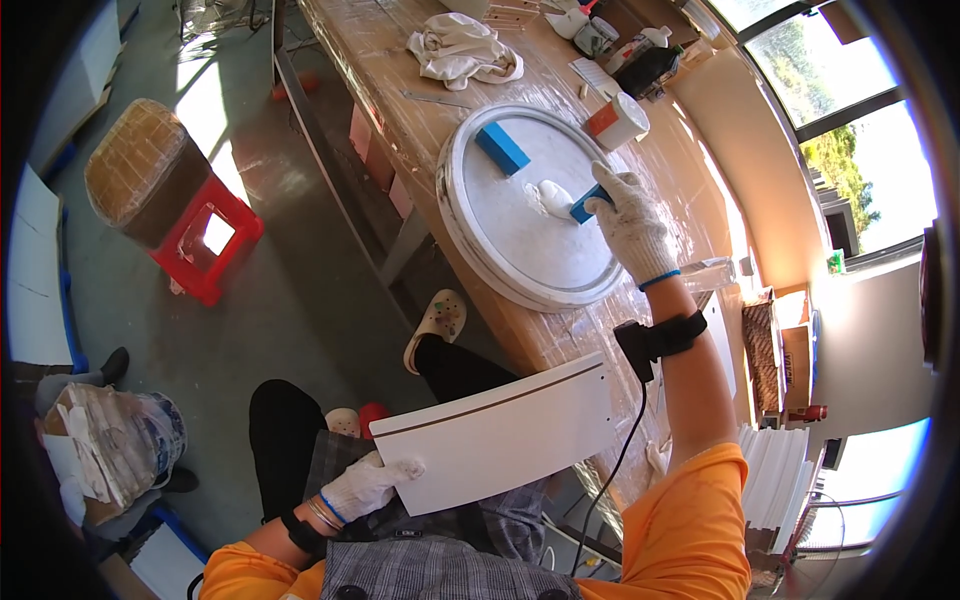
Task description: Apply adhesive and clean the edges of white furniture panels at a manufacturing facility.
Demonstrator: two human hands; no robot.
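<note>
My left hand, in a white knit glove, grips the lower left end of a white panel. The panel has a dark groove-like stripe along its far edge and lies across my lap, its right end by the table edge. My gloved right hand pinches a small blue block beside a mound of white paste. That paste sits on a large round, pale grey pan or lid with a raised rim. A second blue block rests on its far left part.
Plastic film covers the wooden table. Toward its far side are a crumpled white cloth, a red-and-white tub and several bottles. White panels are stacked at right. A red stool stands left; another person sits lower left.
</note>
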